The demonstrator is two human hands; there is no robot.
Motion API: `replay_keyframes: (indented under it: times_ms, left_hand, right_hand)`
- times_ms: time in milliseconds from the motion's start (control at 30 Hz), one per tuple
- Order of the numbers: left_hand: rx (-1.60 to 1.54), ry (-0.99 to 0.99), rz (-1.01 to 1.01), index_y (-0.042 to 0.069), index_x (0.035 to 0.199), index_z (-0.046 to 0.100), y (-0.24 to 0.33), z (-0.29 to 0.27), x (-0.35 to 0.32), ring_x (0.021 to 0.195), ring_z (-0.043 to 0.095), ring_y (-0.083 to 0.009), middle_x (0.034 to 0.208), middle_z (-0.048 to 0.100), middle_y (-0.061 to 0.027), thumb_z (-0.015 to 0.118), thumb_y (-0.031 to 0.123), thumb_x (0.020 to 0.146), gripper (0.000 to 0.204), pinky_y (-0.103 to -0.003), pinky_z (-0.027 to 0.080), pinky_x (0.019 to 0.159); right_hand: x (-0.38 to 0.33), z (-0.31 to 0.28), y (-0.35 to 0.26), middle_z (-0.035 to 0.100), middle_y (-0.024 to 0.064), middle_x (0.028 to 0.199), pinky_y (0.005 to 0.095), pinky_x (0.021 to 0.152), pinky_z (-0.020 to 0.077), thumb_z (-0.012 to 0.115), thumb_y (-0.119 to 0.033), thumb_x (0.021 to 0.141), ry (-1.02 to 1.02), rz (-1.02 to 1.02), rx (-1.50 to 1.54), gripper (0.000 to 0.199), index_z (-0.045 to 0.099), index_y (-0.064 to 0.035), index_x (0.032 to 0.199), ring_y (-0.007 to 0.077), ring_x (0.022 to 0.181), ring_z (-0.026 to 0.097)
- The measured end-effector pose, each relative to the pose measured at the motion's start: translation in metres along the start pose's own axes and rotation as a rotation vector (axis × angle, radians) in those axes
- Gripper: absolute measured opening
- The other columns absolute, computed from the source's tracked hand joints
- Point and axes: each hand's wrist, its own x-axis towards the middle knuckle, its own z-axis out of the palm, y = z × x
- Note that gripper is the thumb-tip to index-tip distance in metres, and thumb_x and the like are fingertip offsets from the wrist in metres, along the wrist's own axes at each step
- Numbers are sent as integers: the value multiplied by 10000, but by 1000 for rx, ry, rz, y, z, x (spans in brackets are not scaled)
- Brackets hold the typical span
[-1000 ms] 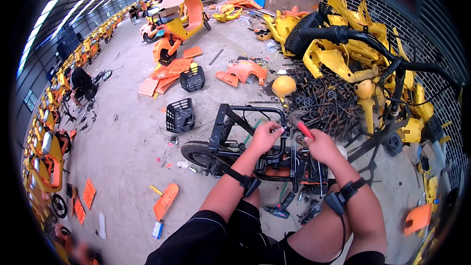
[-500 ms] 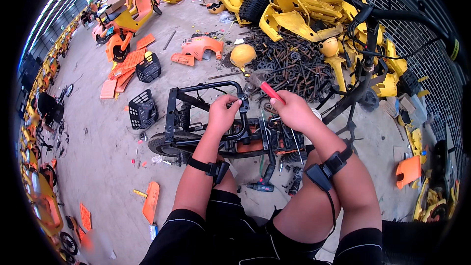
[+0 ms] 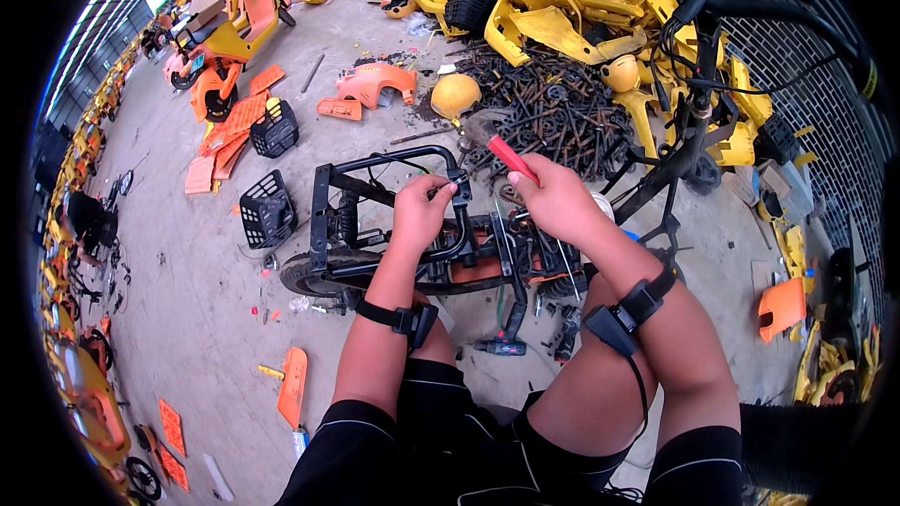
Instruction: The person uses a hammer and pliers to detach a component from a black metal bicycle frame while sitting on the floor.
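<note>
Unchanged since earlier: my left hand clenched on the black bike frame lying before my knees; my right hand grasping the red-handled pliers above it.

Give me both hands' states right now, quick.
Left hand: closed around the black frame tube of the stripped bike.
Right hand: closed on a red-handled tool.

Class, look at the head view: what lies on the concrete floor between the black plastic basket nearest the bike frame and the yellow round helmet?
The head view shows the black tubular bike frame between the black plastic basket and the yellow round helmet.
</note>
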Motion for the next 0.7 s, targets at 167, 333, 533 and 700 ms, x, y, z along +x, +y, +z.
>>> replay_keyframes:
  times_ms: [167,333,533,700]
  left_hand:
    - [3,-21,-41,-10,917,722,5,2,5,797,649,-284,844,682,-153,741,156,859,177,-362,508,739]
    - [13,-26,-49,-15,934,722,-1,1,1,792,644,-254,845,677,-141,740,162,870,190,-349,504,739]
    - [14,-21,-71,-12,926,721,-1,1,1,785,647,-282,838,672,-154,738,167,866,190,-364,506,732]
    - [12,-33,-38,-6,917,721,-1,1,0,777,646,-282,830,667,-153,737,163,863,178,-364,505,724]
  right_hand:
    - [6,7,14,656,166,819,406,709,489,570,-295,987,-84,39,-104,302,628,-18,1094,299,758,645]
    - [-1,1,-6,653,175,814,411,709,491,561,-303,989,-34,24,-40,307,617,-22,1100,312,755,646]
    - [-3,4,-5,677,245,965,494,842,488,533,-321,985,-142,74,-129,324,618,-28,1096,427,958,642]
    - [-11,-7,-21,680,228,953,490,840,490,536,-318,983,-61,35,-34,317,620,-30,1088,430,958,641]
